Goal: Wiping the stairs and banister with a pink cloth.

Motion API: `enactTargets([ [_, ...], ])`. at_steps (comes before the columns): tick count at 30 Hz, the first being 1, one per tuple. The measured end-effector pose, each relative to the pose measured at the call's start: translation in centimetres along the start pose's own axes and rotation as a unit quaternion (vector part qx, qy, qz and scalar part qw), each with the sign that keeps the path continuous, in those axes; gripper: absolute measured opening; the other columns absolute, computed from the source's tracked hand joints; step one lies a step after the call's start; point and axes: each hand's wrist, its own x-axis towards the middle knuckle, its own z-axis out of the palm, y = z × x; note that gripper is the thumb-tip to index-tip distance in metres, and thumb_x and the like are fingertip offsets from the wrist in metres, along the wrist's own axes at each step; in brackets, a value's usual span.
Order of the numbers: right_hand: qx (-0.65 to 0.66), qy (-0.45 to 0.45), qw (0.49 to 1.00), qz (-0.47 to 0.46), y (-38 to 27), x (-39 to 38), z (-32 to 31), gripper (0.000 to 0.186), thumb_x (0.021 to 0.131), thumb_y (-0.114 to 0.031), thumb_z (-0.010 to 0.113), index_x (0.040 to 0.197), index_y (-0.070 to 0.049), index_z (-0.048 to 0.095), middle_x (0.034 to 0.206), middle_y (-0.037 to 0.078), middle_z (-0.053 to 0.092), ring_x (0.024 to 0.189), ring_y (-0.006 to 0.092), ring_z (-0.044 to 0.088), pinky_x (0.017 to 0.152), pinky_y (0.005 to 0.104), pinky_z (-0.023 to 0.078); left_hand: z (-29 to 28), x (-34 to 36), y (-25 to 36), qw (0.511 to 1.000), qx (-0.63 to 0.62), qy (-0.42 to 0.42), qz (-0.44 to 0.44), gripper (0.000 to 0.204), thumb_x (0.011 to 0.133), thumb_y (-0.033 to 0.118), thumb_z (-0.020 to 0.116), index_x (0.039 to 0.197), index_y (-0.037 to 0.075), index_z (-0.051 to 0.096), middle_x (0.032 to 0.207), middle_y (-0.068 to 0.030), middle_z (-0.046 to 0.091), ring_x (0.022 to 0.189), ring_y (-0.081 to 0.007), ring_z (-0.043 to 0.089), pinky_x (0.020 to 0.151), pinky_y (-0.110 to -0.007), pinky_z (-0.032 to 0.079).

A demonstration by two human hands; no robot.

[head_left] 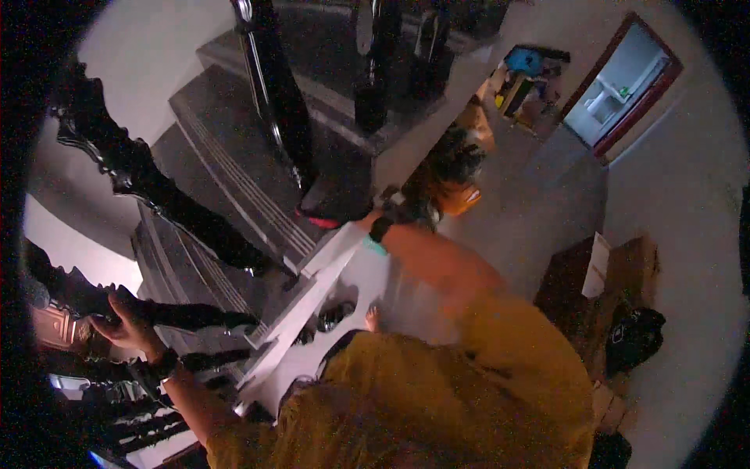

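At the left, my left hand (131, 327) is wrapped round a black, turned baluster (183, 314) of the staircase railing. A dark band sits on that wrist. My right arm stretches forward, blurred, to the open side of the steps. Wearing a black band, my right hand (372, 222) is at a dark, soft-looking thing with a red edge (337, 197), which lies at the end of a step by the foot of another glossy black baluster (285, 117). Its fingers are hidden and smeared. A teal patch (375, 247) shows beside the wrist.
Grey steps (226, 172) with striped edges curve up to the left, with a white side board (305, 289) along their ends. Below stand an orange object (461, 202), cluttered goods with a blue item (523, 59), a doorway (621, 86), cardboard boxes (631, 270) and a black bag (637, 338).
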Motion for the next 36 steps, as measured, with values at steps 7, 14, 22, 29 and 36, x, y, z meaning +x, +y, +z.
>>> enactTargets([
  [7, -0.113, 0.0, 0.993, 0.015, 3.5, 1.9, -13.8, 0.073, 0.077, -0.046, 0.056, 0.134, -0.01, 0.027, 0.134, 0.01, 0.034, 0.121, 0.0273, 0.034, 0.099, 0.0358, 0.031, -1.3, -0.8, 1.9, 0.993, -0.116, 0.004, -0.03, 0.051, 0.077, 0.008, 0.064, 0.115, -0.008, 0.034, 0.099, -0.0217, 0.056, 0.081, -0.0244, 0.059, 0.072, -0.034, 0.054],
  [14, -0.287, -0.019, 0.953, -0.092, 2.0, 12.3, -22.4, 0.073, 0.077, -0.046, 0.055, 0.134, -0.01, 0.027, 0.134, 0.01, 0.034, 0.121, 0.0276, 0.034, 0.099, 0.036, 0.031, 1.1, -1.5, 4.4, 0.994, 0.04, 0.103, -0.016, 0.051, 0.075, 0.01, 0.067, 0.113, -0.007, 0.039, 0.099, -0.0175, 0.058, 0.083, -0.023, 0.058, 0.075, -0.034, 0.051],
  [22, -0.279, -0.053, 0.953, -0.105, 5.0, 22.4, -17.8, 0.072, 0.078, -0.046, 0.054, 0.134, -0.01, 0.027, 0.134, 0.01, 0.034, 0.122, 0.0278, 0.034, 0.099, 0.0363, 0.031, 1.4, -1.4, 2.8, 0.98, 0.144, 0.132, 0.047, 0.042, 0.074, 0.021, 0.068, 0.104, -0.002, 0.052, 0.094, -0.0144, 0.059, 0.075, -0.0209, 0.06, 0.063, -0.031, 0.052],
  [29, -0.26, 0.007, 0.964, -0.062, 7.9, 34.2, -15.0, 0.071, 0.078, -0.045, 0.054, 0.134, -0.01, 0.027, 0.134, 0.01, 0.033, 0.122, 0.0281, 0.034, 0.099, 0.0365, 0.031, 0.5, -1.7, 3.7, 0.976, 0.142, 0.164, -0.002, 0.032, 0.086, 0.015, 0.05, 0.115, 0.0, 0.049, 0.107, -0.0191, 0.053, 0.094, -0.0287, 0.056, 0.074, -0.036, 0.051],
  [36, -0.24, 0.05, 0.97, -0.013, 9.4, 39.9, -11.8, 0.071, 0.079, -0.045, 0.053, 0.134, -0.01, 0.026, 0.134, 0.011, 0.033, 0.122, 0.0283, 0.034, 0.099, 0.0368, 0.032, -3.2, -1.3, 2.5, 0.864, 0.482, 0.119, 0.083, 0.036, 0.087, 0.02, 0.049, 0.119, 0.005, 0.047, 0.123, -0.0212, 0.038, 0.099, -0.0278, 0.052, 0.078, -0.037, 0.049],
])
